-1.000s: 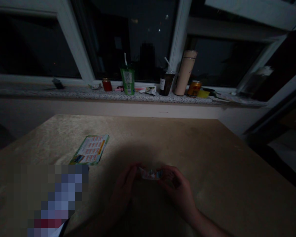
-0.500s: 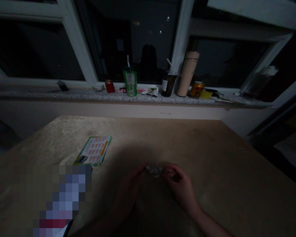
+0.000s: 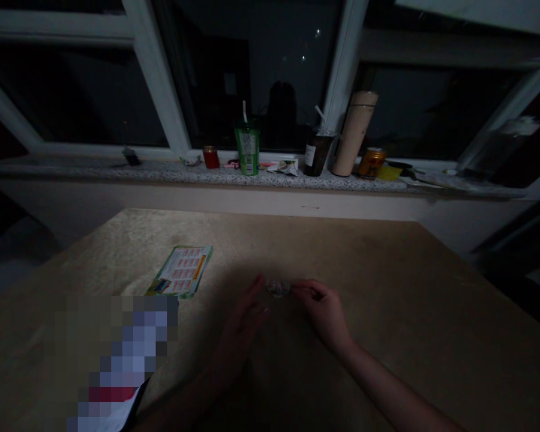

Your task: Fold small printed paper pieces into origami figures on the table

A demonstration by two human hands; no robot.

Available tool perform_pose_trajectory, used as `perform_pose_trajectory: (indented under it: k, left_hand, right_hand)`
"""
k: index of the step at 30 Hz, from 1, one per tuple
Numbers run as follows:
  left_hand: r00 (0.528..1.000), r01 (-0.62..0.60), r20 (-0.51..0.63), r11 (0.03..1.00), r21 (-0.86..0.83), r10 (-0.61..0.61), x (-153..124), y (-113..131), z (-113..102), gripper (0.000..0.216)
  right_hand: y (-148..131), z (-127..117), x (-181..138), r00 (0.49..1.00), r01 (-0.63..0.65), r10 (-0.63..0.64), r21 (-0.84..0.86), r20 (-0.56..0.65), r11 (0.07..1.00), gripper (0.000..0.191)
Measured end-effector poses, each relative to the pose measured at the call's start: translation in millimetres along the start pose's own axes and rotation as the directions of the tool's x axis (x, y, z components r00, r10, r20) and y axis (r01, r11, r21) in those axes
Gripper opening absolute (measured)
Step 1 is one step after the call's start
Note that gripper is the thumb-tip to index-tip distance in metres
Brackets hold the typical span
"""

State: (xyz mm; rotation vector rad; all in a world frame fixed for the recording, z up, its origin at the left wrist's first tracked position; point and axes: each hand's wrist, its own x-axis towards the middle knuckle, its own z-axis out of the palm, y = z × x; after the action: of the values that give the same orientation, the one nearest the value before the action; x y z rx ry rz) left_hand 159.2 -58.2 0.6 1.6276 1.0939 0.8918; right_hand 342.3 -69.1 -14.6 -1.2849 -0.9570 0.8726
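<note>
A small crumpled wrapper point(image 3: 278, 288) with pale and coloured print sits low over the tan table point(image 3: 387, 300), in dim light. My right hand point(image 3: 320, 309) pinches its right end between thumb and fingertips. My left hand point(image 3: 243, 327) lies just left of the wrapper with its fingers stretched out flat, fingertips near it but not gripping. Both forearms reach in from the bottom edge.
A printed card with a green border point(image 3: 180, 279) lies on the table to the left. A blurred patch covers the lower left. On the stone windowsill point(image 3: 117, 172) stand a green cup with straw point(image 3: 247, 147), a dark cup point(image 3: 315, 153), a tall beige flask point(image 3: 353, 133), a gold can point(image 3: 371, 163) and a red jar point(image 3: 210, 157).
Both hands held the wrapper a second ago. My left hand has let go and opened flat; my right hand has carried the wrapper farther from me across the table.
</note>
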Motion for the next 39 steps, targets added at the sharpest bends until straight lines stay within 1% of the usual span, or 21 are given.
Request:
perform_pose_trajectory:
  k: [2,4,6,12,18,23,29,34,39]
  left_hand:
    - [1.000,0.024,0.000,1.000,0.009,-0.024,3,1,-1,0.053]
    - [0.997,0.082,0.010,0.997,0.008,-0.082,5,2,-2,0.054]
    - [0.993,0.114,0.016,0.993,0.001,-0.114,6,4,-3,0.054]
    - [0.995,0.095,0.021,0.995,-0.016,-0.094,20,4,-1,0.051]
    - [0.996,0.083,-0.024,0.996,-0.038,-0.084,39,-8,8,0.053]
    - [0.997,0.065,-0.040,0.997,-0.030,-0.066,42,-17,12,0.053]
    - [0.998,0.054,-0.033,0.998,0.016,-0.053,40,-20,12,0.053]
    - [0.999,0.023,-0.042,0.998,0.055,-0.021,41,-24,11,0.048]
    - [0.998,-0.018,-0.061,0.996,0.082,0.023,42,-30,12,0.043]
  right_hand:
    - [4,3,11,1.000,-0.003,0.003,0.016,-0.003,1.000,0.014]
    - [8,5,20,1.000,-0.011,0.011,0.031,0.004,0.999,0.015]
    - [11,6,27,1.000,-0.017,0.017,0.045,0.010,0.999,0.017]
    - [18,7,41,1.000,0.015,-0.015,0.066,0.007,0.998,0.020]
    - [24,10,53,0.998,0.062,-0.062,0.023,-0.004,0.998,0.020]
    - [28,11,53,0.996,0.087,-0.086,-0.058,0.013,0.995,0.016]
    - [31,11,49,0.994,0.113,-0.111,-0.152,0.023,0.982,0.009]
    - [28,11,47,0.990,0.139,-0.136,-0.205,0.028,0.969,0.009]
    - [30,12,47,0.988,0.156,-0.155,-0.200,0.019,0.967,0.015]
